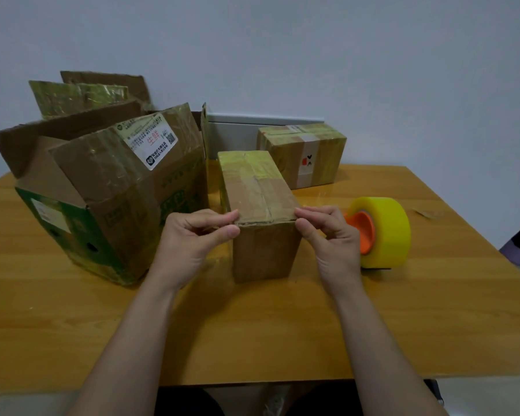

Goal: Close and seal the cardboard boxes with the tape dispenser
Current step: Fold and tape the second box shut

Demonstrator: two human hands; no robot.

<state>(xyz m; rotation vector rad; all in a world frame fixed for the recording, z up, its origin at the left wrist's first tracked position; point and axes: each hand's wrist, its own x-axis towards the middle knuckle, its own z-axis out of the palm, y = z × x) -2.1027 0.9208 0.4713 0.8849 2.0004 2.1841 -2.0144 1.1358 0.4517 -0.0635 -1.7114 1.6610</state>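
A small closed cardboard box (261,202) stands in the middle of the wooden table (252,325), its top flaps shut and its far half covered in yellowish tape. My left hand (192,238) pinches the near left top corner of this box. My right hand (327,235) pinches the near right top corner. The tape dispenser (379,232), a yellow tape roll on an orange core, sits on the table just right of my right hand, untouched.
A large open box (108,187) with raised flaps and a white label stands at the left. A taped closed box (306,154) sits at the back right. A grey wall lies behind the table. A small cardboard scrap (427,213) lies at the right.
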